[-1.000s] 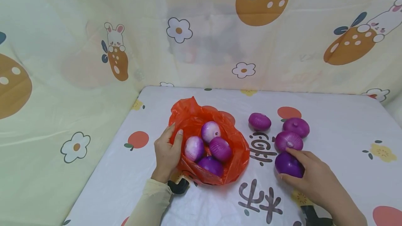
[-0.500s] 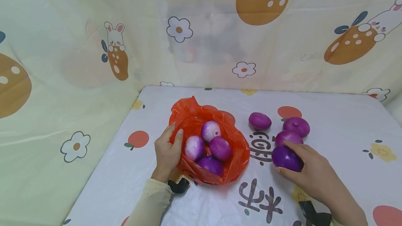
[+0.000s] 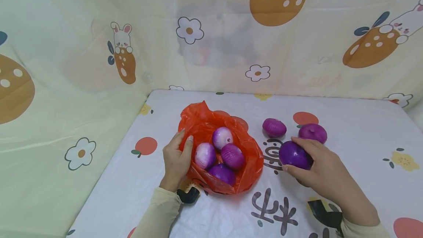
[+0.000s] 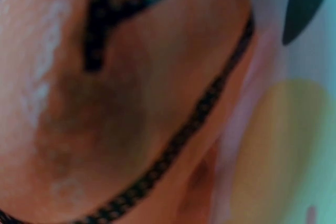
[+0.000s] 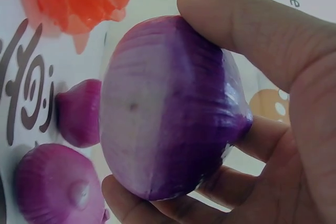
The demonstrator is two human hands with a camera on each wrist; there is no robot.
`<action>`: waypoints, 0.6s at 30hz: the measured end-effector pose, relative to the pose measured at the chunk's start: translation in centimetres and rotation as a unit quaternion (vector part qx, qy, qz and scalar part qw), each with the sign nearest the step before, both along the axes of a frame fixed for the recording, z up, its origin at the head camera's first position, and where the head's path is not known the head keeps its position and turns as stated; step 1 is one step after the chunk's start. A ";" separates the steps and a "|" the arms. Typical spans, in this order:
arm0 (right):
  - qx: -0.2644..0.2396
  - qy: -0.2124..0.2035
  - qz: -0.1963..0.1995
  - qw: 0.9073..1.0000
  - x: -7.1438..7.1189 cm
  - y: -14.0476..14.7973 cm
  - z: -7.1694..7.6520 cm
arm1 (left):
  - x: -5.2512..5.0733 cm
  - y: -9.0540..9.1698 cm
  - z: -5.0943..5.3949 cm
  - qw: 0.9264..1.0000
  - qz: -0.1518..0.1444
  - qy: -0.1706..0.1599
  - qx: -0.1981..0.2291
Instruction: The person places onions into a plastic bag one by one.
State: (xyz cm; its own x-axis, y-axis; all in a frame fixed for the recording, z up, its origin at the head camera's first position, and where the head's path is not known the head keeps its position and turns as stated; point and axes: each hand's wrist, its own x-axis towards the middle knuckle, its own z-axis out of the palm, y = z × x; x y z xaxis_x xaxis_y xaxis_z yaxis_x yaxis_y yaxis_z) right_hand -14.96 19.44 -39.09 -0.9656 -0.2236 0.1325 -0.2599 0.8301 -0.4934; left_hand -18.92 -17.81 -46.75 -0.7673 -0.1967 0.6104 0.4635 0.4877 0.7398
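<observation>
My left hand (image 3: 176,162) grips the left rim of an open red plastic bag (image 3: 249,172), with several purple and whitish onions (image 3: 232,156) inside. In the left wrist view a blurred reddish surface with black markings, likely the bag (image 4: 131,103), fills most of the frame. To the right of the bag, my right hand (image 3: 325,175) holds a dark purple onion (image 3: 295,155), thumb on one side and fingers on the other. The right wrist view shows this onion (image 5: 168,108) up close, paler on one half.
Two more onions lie behind the right hand, a left one (image 3: 274,127) and a right one (image 3: 313,132). A third is hidden in the head view by the hand and its onion. A patterned cloth (image 3: 363,150) covers the table; a printed curtain (image 3: 218,54) hangs behind.
My right hand has moved the dark purple onion up and left in the head view, away from its spot; it now covers another onion. The left hand and bag stay put.
</observation>
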 end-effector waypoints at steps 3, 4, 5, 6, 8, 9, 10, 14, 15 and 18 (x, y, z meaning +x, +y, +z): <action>-0.003 -0.005 0.001 1.000 -0.3 -0.4 0.4 | 0.0 0.0 0.0 1.000 0.001 0.001 -0.001; -0.004 -0.007 0.001 1.000 -0.4 -0.5 0.6 | 0.0 0.0 0.0 1.000 0.002 0.001 -0.001; -0.004 -0.009 0.002 1.000 -0.5 -0.7 0.7 | 0.0 0.0 0.0 1.000 0.003 0.001 -0.002; -0.005 -0.010 0.002 1.000 -0.6 -0.8 0.8 | 0.0 0.0 0.0 1.000 0.004 -0.002 -0.001; -0.006 -0.012 0.004 1.000 -0.7 -1.2 1.1 | 0.1 0.1 0.0 1.000 0.005 -0.005 -0.001; -0.007 -0.011 0.006 1.000 -0.8 -1.3 1.3 | 0.1 0.1 0.1 1.000 0.005 -0.007 -0.002; -0.009 -0.009 0.007 1.000 -0.8 -1.5 1.4 | 0.1 0.1 0.1 1.000 0.005 -0.009 -0.003; -0.018 -0.005 0.015 1.000 -1.0 -2.1 1.9 | 0.1 0.0 0.0 1.000 0.004 -0.010 -0.007; -0.021 -0.004 0.016 1.000 -1.1 -2.3 2.0 | 0.1 0.0 0.0 1.000 0.004 -0.010 -0.007; -0.027 -0.007 0.019 0.999 -1.3 -2.8 2.5 | 0.0 0.0 -0.1 1.000 0.005 -0.009 -0.009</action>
State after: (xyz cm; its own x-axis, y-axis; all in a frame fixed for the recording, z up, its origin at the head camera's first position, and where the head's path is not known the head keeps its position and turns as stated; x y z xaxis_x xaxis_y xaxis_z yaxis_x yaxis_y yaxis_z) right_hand -16.30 16.68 -36.62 -0.9583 -0.2531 0.1329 -0.2841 0.7917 -0.5409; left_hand -18.90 -17.84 -46.82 -0.7765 -0.1941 0.5995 0.4445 0.5057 0.7394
